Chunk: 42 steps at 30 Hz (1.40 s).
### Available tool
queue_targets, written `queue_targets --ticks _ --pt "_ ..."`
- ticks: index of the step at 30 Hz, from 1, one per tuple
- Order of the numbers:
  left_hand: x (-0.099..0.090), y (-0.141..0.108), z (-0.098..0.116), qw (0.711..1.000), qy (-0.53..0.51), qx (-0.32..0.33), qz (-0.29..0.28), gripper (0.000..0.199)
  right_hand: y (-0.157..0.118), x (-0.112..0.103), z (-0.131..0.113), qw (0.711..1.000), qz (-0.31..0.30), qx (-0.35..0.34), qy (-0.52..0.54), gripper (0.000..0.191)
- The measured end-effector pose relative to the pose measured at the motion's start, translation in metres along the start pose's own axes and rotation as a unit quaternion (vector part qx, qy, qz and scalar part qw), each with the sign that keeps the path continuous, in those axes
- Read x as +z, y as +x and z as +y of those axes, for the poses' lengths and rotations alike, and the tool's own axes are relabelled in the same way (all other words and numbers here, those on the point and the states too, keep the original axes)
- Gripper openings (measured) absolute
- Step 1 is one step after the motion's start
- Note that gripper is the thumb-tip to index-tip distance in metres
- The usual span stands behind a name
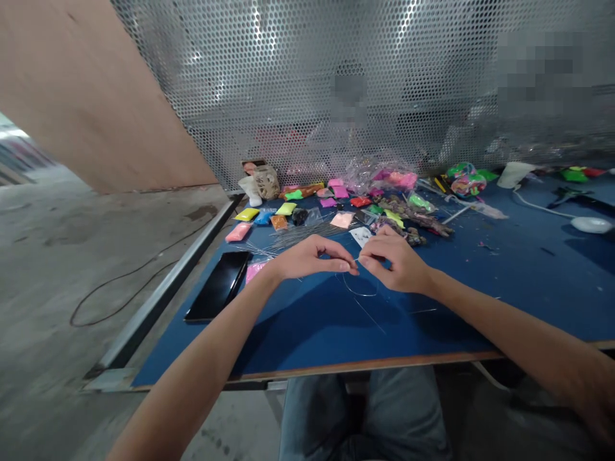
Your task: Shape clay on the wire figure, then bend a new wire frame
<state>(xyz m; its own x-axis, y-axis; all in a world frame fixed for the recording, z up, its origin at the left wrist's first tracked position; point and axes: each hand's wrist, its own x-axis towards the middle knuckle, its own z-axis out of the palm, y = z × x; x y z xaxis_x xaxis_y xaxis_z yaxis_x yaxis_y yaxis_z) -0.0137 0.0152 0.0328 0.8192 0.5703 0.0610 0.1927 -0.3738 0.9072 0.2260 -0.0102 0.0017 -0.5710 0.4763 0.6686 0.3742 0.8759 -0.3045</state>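
Near the middle of the blue table, my left hand (317,257) and my right hand (396,261) face each other with their fingertips nearly touching. Each pinches a thin wire, whose curved part (361,294) hangs in a loop below the fingertips. A straight thin wire (369,315) lies on the table under the loop, and a short one (423,311) is nearer my right forearm. Behind my left hand lies a bundle of grey wires (300,237). A white paper piece (360,236) is just behind my right hand.
A black tablet (218,286) lies at the left, beside a pink packet (254,271). Colourful clay packets (287,209) and crumpled plastic (362,174) line the back before a perforated metal panel (298,77). At the right are a white cup (514,175) and a white round object (592,225) with a cord.
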Motion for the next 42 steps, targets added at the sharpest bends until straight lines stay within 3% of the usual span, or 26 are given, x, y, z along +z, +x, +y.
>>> queue_targets --ticks 11,17,21,27,34,42 --pt "0.009 0.004 0.003 0.995 0.000 0.020 0.094 0.024 0.002 -0.007 0.009 0.992 0.019 -0.044 -0.115 0.015" --pt "0.014 0.003 0.008 0.995 0.020 0.050 0.089 0.024 0.001 -0.008 0.010 0.995 0.003 -0.040 -0.090 0.015" --pt "0.015 0.005 0.008 0.987 0.082 0.070 0.118 0.021 0.000 -0.007 0.013 0.996 0.007 -0.043 -0.078 0.014" --pt "0.016 0.008 0.006 0.952 0.203 0.114 0.198 0.017 0.000 -0.007 0.015 0.997 0.032 -0.028 -0.061 0.011" --pt "0.017 0.006 0.007 0.955 0.237 0.083 0.156 0.018 0.001 -0.012 0.016 0.983 -0.019 -0.084 -0.163 0.014" --pt "0.018 0.005 0.001 0.941 0.290 0.106 0.141 0.019 0.000 -0.011 0.016 0.974 -0.041 -0.105 -0.199 0.017"
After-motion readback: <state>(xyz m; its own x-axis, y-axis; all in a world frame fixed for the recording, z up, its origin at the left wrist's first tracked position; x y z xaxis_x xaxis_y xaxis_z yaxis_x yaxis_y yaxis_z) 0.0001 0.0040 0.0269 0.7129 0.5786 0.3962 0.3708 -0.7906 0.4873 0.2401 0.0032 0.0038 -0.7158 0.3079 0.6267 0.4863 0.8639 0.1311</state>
